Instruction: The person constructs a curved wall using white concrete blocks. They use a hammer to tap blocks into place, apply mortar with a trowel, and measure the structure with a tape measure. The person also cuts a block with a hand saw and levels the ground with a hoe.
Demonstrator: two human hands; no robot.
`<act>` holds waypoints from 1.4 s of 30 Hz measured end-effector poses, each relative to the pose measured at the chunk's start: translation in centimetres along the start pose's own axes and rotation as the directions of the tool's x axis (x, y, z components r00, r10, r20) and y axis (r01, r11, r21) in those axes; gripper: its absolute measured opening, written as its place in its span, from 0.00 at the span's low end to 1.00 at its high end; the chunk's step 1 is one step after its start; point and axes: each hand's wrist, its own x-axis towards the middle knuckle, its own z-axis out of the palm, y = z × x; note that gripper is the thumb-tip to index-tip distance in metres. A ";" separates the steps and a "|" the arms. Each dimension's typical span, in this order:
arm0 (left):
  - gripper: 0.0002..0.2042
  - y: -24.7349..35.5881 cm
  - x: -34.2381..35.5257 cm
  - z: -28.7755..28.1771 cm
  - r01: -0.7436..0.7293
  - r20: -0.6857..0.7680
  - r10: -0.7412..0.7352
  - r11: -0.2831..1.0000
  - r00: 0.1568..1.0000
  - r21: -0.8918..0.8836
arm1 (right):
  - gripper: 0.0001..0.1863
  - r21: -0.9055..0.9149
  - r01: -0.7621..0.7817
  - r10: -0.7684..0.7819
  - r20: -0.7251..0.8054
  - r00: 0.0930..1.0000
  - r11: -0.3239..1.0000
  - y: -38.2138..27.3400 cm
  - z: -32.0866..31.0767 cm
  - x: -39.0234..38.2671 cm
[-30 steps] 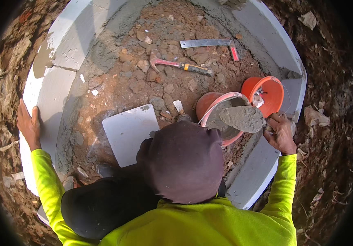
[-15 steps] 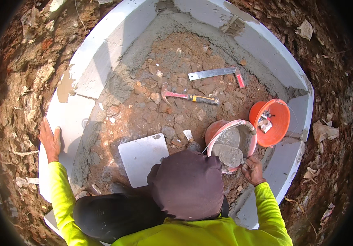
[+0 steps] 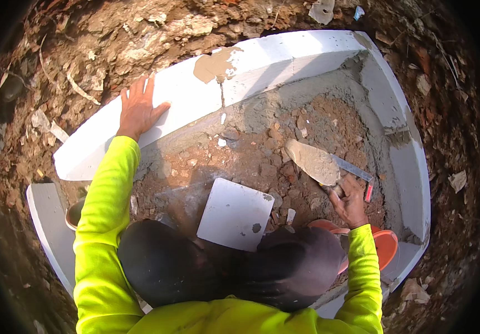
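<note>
My left hand [image 3: 140, 108] lies with spread fingers on the white block wall [image 3: 187, 100] at the left. My right hand [image 3: 349, 201] is wrapped round the handle of a trowel [image 3: 313, 161]. Grey-brown mortar covers the trowel's blade, which points up and left over the soil inside the walls. Under and beyond the trowel lies a try square [image 3: 353, 168], its metal blade partly hidden and its red stock showing. By my knees rests a pale square board [image 3: 237, 214] with a dark smear.
An orange bucket [image 3: 386, 249] stands at the right, with a reddish bucket [image 3: 324, 224] beside it, mostly hidden by my knee and arm. Rough soil [image 3: 206, 28] rises outside the walls. At the lower left is another white block [image 3: 48, 217].
My right hand has lifted the trowel out of the mortar bucket and carried it forward, loaded. The view has swung left. My left hand remains on the block wall.
</note>
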 end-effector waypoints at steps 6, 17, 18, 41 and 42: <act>0.43 -0.4 -0.6 0.7 0.031 -0.037 -0.034 0.995 0.999 -0.092 | 0.12 -0.130 0.281 -0.235 0.290 0.928 0.951 -2.5 7.9 16.8; 0.43 0.2 -0.5 -0.9 0.111 0.026 -0.108 0.987 0.994 -0.117 | 0.13 -0.335 0.430 -0.229 0.500 0.835 0.838 -5.2 7.1 23.8; 0.44 0.1 -0.6 -0.4 0.107 0.012 -0.106 0.986 0.994 -0.130 | 0.13 -0.356 0.464 -0.248 0.510 0.824 0.811 -4.5 8.6 24.1; 0.45 0.0 -0.5 -0.9 0.136 0.084 -0.128 0.986 0.988 -0.096 | 0.15 -0.237 0.501 -0.391 0.390 0.834 0.833 -2.9 11.8 22.4; 0.45 0.7 -0.3 -0.5 0.130 0.087 -0.120 0.985 0.989 -0.110 | 0.14 -0.248 0.502 -0.401 0.365 0.841 0.828 -1.4 13.3 22.2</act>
